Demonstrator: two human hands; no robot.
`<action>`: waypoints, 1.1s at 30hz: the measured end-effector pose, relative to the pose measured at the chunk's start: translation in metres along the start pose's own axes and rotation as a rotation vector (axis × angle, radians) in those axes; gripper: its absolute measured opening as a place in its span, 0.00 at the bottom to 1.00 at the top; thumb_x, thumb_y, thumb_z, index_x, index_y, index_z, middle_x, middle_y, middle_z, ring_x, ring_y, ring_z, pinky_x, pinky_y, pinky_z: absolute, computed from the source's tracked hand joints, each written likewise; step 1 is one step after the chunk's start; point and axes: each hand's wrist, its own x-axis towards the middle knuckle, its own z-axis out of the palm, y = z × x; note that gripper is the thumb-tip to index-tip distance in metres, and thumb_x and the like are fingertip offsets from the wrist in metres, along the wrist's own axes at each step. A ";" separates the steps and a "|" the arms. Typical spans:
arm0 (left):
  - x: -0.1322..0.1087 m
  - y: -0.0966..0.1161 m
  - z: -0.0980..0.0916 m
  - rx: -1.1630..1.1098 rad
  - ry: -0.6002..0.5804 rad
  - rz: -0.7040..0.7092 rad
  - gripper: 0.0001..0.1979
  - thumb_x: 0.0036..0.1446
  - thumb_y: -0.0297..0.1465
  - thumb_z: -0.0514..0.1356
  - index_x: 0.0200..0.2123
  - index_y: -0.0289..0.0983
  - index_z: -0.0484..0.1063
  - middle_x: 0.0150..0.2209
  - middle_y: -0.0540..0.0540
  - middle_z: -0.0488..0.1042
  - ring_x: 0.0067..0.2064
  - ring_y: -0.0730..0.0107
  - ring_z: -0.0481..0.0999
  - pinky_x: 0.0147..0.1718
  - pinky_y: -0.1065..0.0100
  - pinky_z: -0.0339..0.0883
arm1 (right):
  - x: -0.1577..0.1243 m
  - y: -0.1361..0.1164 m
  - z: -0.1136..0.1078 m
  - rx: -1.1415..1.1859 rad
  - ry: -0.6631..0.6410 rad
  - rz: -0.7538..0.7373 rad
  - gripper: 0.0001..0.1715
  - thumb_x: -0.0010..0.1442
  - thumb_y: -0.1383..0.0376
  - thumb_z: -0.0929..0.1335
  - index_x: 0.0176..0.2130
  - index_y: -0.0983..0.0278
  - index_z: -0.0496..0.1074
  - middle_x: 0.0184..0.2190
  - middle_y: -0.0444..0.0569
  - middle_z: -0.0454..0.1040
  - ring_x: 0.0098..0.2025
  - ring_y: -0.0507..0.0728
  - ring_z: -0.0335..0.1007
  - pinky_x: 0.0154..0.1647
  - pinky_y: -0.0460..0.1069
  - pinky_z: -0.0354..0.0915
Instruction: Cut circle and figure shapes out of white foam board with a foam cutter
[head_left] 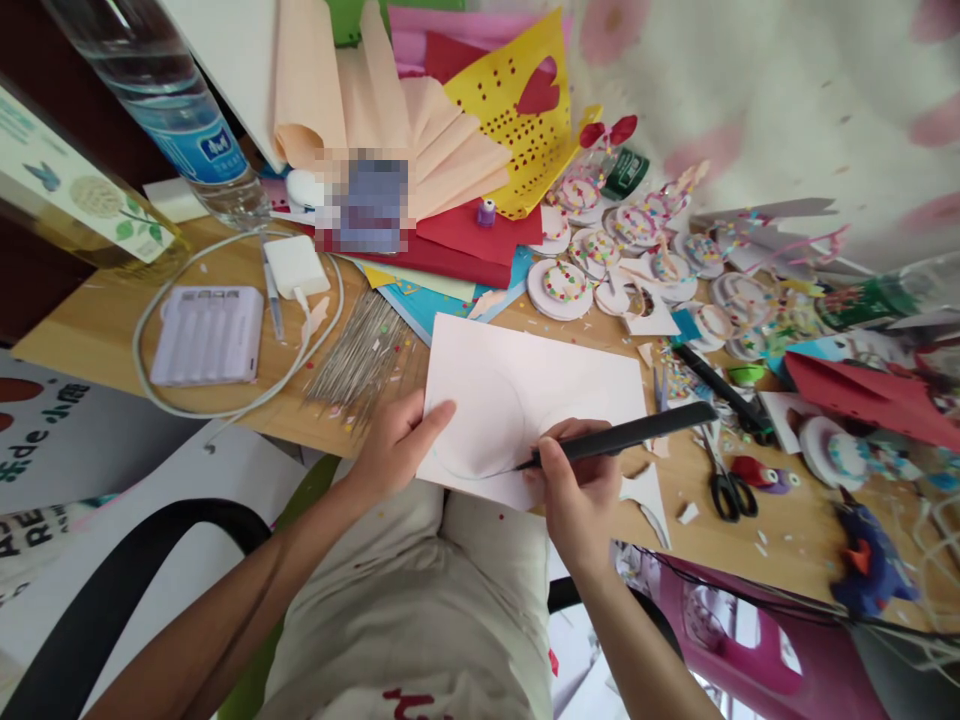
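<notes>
Left hand (396,442): gripping one white rectangular card (536,385). Right hand (579,492): closed around one long black pointed tool (637,431) above it.

Left end of the counter (82,325): a lilac battery charger (208,337), ringed by a white cable (136,350); toward the far left corner I see an upright water bottle (196,135). Near edge, left of centre: a bundle of thin metal rods (365,350). Far edge: a dotted yellow sheet (529,140) with a red heart (538,88), then white discs (559,298) bearing coloured beads (564,281). Near edge, right part: scissors (724,480) and a blue tool (870,555), blurred in my feed.
</notes>
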 end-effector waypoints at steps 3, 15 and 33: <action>0.000 0.001 0.000 -0.013 -0.005 -0.016 0.20 0.60 0.44 0.56 0.22 0.38 0.58 0.20 0.55 0.54 0.24 0.74 0.55 0.23 0.69 0.48 | -0.001 -0.001 0.001 -0.040 0.001 -0.019 0.17 0.56 0.60 0.73 0.37 0.58 0.61 0.31 0.40 0.66 0.24 0.49 0.66 0.18 0.44 0.65; 0.000 0.002 0.001 -0.001 -0.022 -0.015 0.20 0.60 0.44 0.56 0.22 0.38 0.59 0.20 0.55 0.55 0.24 0.75 0.55 0.23 0.70 0.48 | -0.002 -0.002 0.002 -0.109 -0.043 -0.209 0.17 0.57 0.63 0.72 0.37 0.57 0.59 0.28 0.40 0.66 0.25 0.51 0.65 0.23 0.47 0.64; 0.001 0.002 -0.002 -0.023 -0.110 -0.054 0.18 0.61 0.44 0.55 0.27 0.36 0.66 0.22 0.54 0.58 0.25 0.74 0.58 0.24 0.70 0.49 | 0.009 0.007 -0.023 -0.115 -0.161 -0.159 0.16 0.54 0.63 0.73 0.34 0.58 0.61 0.24 0.37 0.63 0.23 0.48 0.59 0.22 0.45 0.57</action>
